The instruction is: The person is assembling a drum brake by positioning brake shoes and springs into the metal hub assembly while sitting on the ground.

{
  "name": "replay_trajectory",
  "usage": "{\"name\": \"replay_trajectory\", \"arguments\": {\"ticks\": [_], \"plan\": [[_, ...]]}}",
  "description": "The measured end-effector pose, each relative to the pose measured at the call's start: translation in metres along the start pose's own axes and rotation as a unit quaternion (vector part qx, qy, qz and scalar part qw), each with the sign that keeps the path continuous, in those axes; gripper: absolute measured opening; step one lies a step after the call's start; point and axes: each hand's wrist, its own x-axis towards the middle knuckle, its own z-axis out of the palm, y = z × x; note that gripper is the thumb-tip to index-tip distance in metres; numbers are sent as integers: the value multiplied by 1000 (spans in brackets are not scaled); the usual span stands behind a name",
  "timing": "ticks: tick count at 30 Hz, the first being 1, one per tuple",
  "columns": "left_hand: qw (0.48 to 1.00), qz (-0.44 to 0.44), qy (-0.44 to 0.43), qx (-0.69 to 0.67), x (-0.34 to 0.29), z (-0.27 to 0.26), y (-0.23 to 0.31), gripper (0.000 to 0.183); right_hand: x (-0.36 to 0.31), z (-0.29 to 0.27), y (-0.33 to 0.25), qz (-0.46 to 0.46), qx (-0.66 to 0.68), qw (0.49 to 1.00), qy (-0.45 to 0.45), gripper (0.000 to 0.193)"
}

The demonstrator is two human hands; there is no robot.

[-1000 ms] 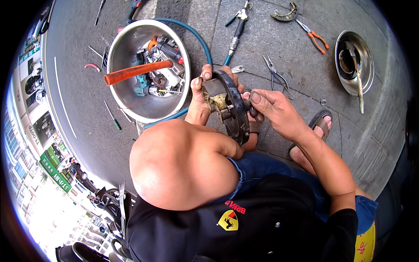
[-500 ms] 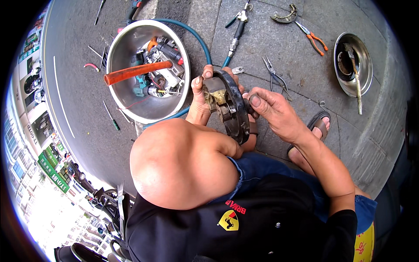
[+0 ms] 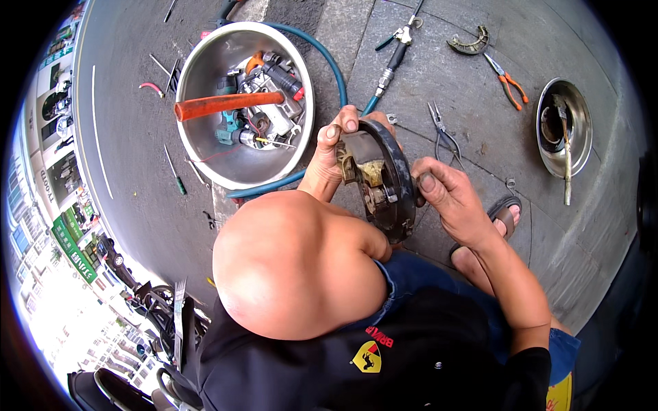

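A round dark drum brake plate (image 3: 394, 181) is held up on edge above my knees. Greasy metal parts and curved brake shoes (image 3: 356, 147) sit on its left face. My left hand (image 3: 327, 156) grips the assembly from the left, thumb and fingers over its top. At the plate's right face my right hand (image 3: 449, 198) is closed, thumb pressed against curled fingers. Whatever those fingertips pinch there is hidden.
A steel basin (image 3: 305, 89) at the left holds power tools and an orange-handled hammer (image 3: 226, 105). A blue hose (image 3: 336, 65) curves behind it. Pliers (image 3: 442, 133), orange-handled pliers (image 3: 506, 82), a loose brake shoe (image 3: 471, 44) and a bowl with a brush (image 3: 586, 130) lie on the paving.
My view has shifted, so the surroundings sit slightly differently. The plate has turned a little, showing more of its left face. My right hand stays closed at its right face.
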Motion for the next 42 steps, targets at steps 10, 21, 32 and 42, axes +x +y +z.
{"name": "replay_trajectory", "arguments": {"ticks": [10,21,32,42], "plan": [[999,-39,1,17,3,0,18,28,2,-3,0,-51,-37,998,-28,35],[999,-16,-37,11,4,-3,13,26,8,-2,-7,-24,-66,997,-26,34],[993,-36,70,89,-13,-12,4,28,13,4,5,39,48,998,8,38],[990,-29,104,90,-19,-10,0,37,16,-1,2,23,4,999,-23,36]]}}
